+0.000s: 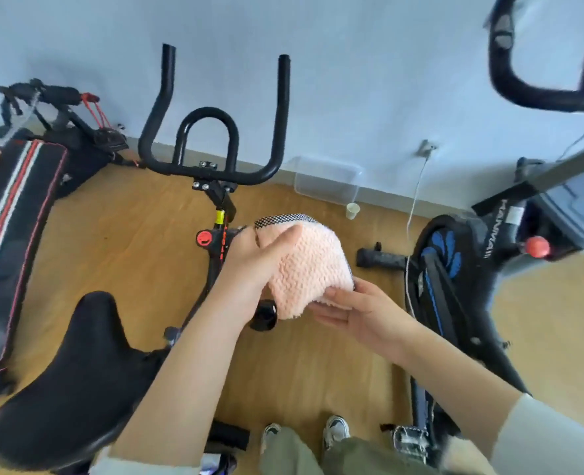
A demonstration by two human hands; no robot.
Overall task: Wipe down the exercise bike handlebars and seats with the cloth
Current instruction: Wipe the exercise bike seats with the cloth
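A fluffy pink cloth point(309, 265) with a checkered trim hangs in mid-air between two exercise bikes. My left hand point(254, 255) grips its upper left part, thumb over the top. My right hand point(355, 311) holds the cloth's lower right corner from below, thumb on the edge. The left bike's black handlebars point(211, 156) stand ahead near the wall. Its black seat point(78, 371) lies at the lower left, apart from both hands. The right bike's handlebar point(540, 87) shows at the upper right.
A black and red striped machine point(13, 228) lies at the left. The right bike's frame and flywheel point(444, 269) stand close on the right. A clear plastic box point(328, 180) and a small cup point(352, 210) sit by the wall. My shoes point(335, 430) are on the wooden floor.
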